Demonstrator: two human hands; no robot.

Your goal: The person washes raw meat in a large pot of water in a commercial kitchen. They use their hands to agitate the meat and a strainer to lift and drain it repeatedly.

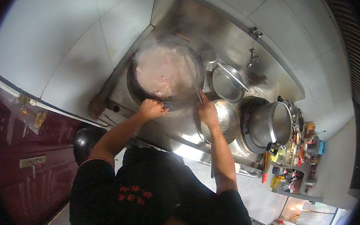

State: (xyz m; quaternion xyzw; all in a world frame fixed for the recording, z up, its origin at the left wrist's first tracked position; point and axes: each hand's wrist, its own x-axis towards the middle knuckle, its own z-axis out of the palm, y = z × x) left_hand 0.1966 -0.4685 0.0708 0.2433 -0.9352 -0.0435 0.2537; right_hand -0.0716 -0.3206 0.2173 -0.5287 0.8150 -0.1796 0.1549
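A large dark wok (pixel 137 88) stands on the steel range, full of steaming, cloudy liquid (pixel 164 70) with pinkish pieces showing at its surface. My left hand (pixel 153 109) is closed on the wok's near handle (pixel 168 105). In my right hand (pixel 208 111) is the long metal handle of a utensil (pixel 193 74); it slants over the wok's right side, and its far end is hidden by steam and liquid. Just right of that hand, and partly behind the forearm, lies a round perforated steel strainer (pixel 225 120).
Right of the wok are a small steel pot (pixel 208 58), a round steel basin (pixel 228 84) with a metal handle across it, and a tall stockpot (pixel 266 127). A tap (pixel 252 58) projects from the steel backsplash (pixel 218 30). Bottles and packets crowd shelves at the right.
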